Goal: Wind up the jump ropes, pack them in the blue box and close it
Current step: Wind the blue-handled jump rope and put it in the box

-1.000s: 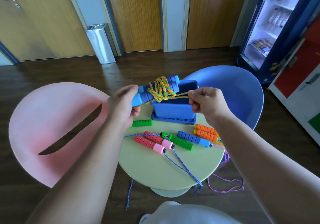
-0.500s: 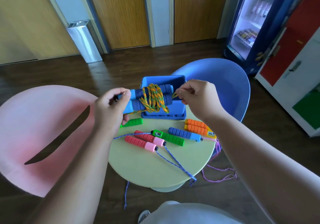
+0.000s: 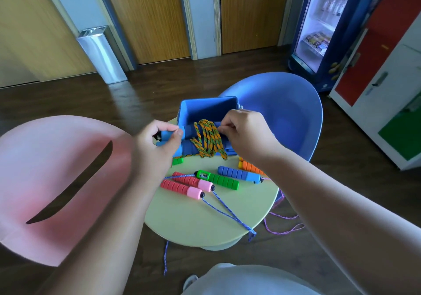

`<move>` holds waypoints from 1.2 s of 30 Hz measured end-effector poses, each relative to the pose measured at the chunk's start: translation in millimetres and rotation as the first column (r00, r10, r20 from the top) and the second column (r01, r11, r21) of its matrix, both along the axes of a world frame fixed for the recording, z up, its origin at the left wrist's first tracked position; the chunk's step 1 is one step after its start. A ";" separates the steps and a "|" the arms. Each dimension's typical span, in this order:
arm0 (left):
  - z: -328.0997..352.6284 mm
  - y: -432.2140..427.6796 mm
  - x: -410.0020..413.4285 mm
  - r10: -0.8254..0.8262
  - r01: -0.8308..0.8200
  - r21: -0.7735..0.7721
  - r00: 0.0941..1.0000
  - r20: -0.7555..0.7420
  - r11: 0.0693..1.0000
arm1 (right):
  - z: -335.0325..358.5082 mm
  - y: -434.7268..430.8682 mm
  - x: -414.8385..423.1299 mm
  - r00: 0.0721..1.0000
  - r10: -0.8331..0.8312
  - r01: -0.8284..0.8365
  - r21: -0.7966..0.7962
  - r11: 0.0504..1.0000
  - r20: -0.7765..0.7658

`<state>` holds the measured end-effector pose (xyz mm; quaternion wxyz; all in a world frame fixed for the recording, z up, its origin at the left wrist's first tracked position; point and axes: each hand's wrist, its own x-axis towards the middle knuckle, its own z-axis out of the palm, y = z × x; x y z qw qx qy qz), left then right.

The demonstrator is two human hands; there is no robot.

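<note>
My left hand [image 3: 157, 149] grips the ends of two blue jump-rope handles [image 3: 189, 145], which carry a wound orange-and-green cord [image 3: 208, 138]. My right hand [image 3: 245, 133] pinches that cord at the bundle's right side. The bundle hangs just in front of the open blue box [image 3: 205, 110], which stands at the far edge of the round pale-green table [image 3: 205, 217]. On the table lie loose handles: a pink pair [image 3: 186, 185] with a blue cord, a green one [image 3: 219, 178], a blue one [image 3: 239, 174], an orange pair [image 3: 249, 167].
A pink chair [image 3: 57, 180] stands to the left of the table, a blue chair [image 3: 284, 112] behind it on the right. Purple cord [image 3: 282, 226] and blue cord hang off the table onto the dark wood floor. A drinks fridge [image 3: 319, 25] stands at the far right.
The bundle has come down from above the box to its front rim. My right hand moved in from pulling the cord taut to pinching it against the bundle.
</note>
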<state>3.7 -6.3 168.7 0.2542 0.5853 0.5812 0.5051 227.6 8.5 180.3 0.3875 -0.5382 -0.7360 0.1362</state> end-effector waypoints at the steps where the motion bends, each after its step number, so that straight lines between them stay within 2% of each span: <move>1: -3.8 2.4 0.7 -0.007 0.007 0.007 1.000 -0.010 1.000 | 1.9 0.2 -2.5 1.000 0.016 -0.016 -0.003 1.000 0.007; 5: -17.2 11.3 9.8 -0.054 0.054 0.005 0.997 -0.047 0.999 | 2.2 -1.4 -23.3 0.995 0.073 -0.073 0.000 0.997 0.067; 8: -26.2 13.7 10.2 -0.052 0.051 -0.033 0.999 -0.010 0.998 | -4.6 -1.4 -31.9 0.996 0.079 -0.078 -0.042 0.996 0.029; 11: -30.3 13.1 8.9 -0.059 0.057 -0.035 0.996 -0.061 0.998 | -12.7 -3.3 -37.1 0.997 0.065 -0.063 -0.079 0.995 0.032; 16: -43.8 8.6 -3.3 -0.063 0.057 -0.088 0.996 -0.071 0.994 | -29.6 -5.3 -34.3 0.996 0.083 -0.076 -0.238 0.968 0.019; 18: -48.5 6.1 -9.5 -0.040 0.040 -0.132 0.999 -0.001 0.990 | -34.6 -7.4 -31.4 0.995 0.066 -0.081 -0.235 0.968 -0.072; 21: -52.2 6.1 -18.2 -0.023 0.037 -0.143 0.995 0.098 0.989 | -37.0 -8.4 -34.6 0.952 -0.087 0.012 -0.247 0.969 -0.294; 23: -49.1 4.9 -19.8 -0.019 0.040 -0.138 0.989 0.145 0.990 | -36.2 -6.4 -39.6 0.897 -0.200 0.040 -0.377 0.925 -0.394; 26: -46.2 2.3 -18.8 -0.023 0.033 -0.069 0.989 0.146 0.997 | -37.1 -3.5 -47.5 0.860 -0.232 -0.052 -0.530 0.846 -0.454; 28: -50.0 4.0 -19.7 -0.037 0.051 -0.070 0.981 0.189 0.996 | -42.5 -5.0 -56.8 0.868 -0.205 -0.075 -0.528 0.846 -0.452; 31: -52.9 6.9 -25.2 -0.078 0.124 -0.153 0.956 0.281 0.980 | -49.7 -13.2 -69.9 0.897 -0.218 0.036 -0.428 0.903 -0.384; 33: -54.2 9.1 -29.0 -0.077 0.158 -0.226 0.941 0.331 0.961 | -54.6 -20.0 -74.4 0.867 -0.238 0.079 -0.350 0.933 -0.438; 36: -55.5 13.9 -32.6 -0.013 0.179 -0.346 0.902 0.432 0.921 | -56.6 -32.7 -85.1 0.814 -0.243 0.076 -0.319 0.945 -0.527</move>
